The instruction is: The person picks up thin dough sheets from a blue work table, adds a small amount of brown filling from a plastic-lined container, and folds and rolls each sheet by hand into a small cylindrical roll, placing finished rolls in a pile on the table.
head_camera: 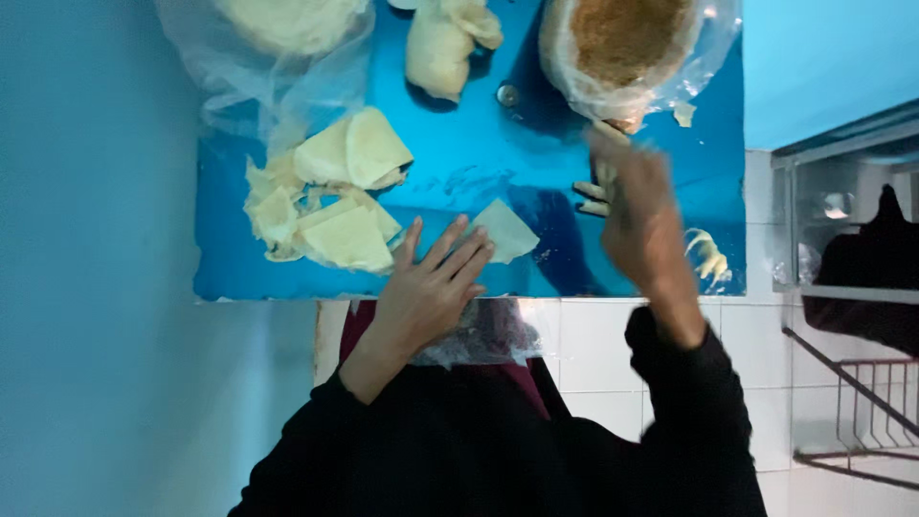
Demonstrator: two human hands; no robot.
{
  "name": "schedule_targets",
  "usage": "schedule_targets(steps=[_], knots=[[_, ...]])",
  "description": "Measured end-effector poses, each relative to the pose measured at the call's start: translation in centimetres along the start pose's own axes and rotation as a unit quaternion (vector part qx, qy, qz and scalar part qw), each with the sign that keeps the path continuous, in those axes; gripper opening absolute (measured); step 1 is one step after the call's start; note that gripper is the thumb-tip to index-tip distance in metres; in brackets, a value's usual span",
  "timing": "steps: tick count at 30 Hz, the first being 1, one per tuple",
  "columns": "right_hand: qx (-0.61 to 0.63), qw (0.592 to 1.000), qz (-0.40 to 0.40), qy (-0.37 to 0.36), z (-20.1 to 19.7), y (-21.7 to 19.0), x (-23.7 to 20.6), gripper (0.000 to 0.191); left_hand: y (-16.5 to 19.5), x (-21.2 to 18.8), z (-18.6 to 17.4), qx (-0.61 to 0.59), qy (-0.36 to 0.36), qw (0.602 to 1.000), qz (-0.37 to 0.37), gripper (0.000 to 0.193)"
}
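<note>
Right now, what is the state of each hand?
Left hand: open, flat on a dough sheet.
Right hand: blurred, cannot be told.

Blue table (459,163) bears folded dough pieces (335,201) and a filling bowl (627,43).

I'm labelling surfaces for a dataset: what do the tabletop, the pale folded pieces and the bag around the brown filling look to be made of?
The tabletop looks like polished metal: it mirrors the hands and carries a blue sheen. The folded pieces look like thin, matte, soft dough or pastry sheet, with limp edges. The bag looks like thin clear plastic film, crinkled and glossy. The left hand presses one dough triangle.
</note>
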State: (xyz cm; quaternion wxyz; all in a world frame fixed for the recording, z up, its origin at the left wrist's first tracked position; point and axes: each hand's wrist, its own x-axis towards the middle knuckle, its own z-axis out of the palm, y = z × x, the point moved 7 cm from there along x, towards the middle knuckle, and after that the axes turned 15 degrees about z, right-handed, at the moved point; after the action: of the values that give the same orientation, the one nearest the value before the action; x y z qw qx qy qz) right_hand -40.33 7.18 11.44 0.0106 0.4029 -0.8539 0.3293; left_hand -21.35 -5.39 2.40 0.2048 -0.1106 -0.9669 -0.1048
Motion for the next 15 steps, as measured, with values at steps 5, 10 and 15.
schedule_targets(steps=[5, 10, 15], knots=[[-0.126, 0.985, -0.006, 0.119, -4.6, 0.5, 6.5, 0.061, 0.4, -0.1, 0.6, -0.004, -0.009, 1.0, 0.012, 0.057], [0.064, 0.995, -0.069, -0.043, -0.6, -1.7, 4.1, 0.069, 0.0, 0.0, 0.7, -0.042, -0.015, 0.999, 0.003, 0.054], [-0.06, 0.985, -0.065, -0.151, 7.4, -2.3, -0.2, 0.065, -0.2, -0.4, 0.5, -0.049, -0.014, 0.999, 0.008, 0.053]])
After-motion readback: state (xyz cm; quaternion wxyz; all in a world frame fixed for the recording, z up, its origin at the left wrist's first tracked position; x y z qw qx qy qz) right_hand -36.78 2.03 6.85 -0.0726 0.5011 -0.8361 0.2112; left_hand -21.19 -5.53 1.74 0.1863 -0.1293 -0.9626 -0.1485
